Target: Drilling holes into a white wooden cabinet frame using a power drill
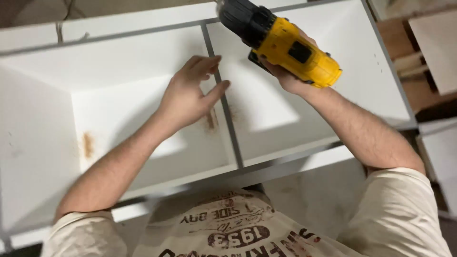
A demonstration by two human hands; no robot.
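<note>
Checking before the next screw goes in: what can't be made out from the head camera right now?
- Drill tip: cut off by the top frame edge, so bit and screw are unseen.
- Right hand fingers: hidden behind the drill body.
- Divider panel edge under the left hand: covered by the fingers.
- Cabinet left side: runs out of frame.

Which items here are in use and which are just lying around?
In use:
- drill, yellow and black, held in right hand
- divider, left hand resting against it
- white cabinet, lying open

Lying about:
- wooden boards at the right edge
- white panels at lower right
</note>
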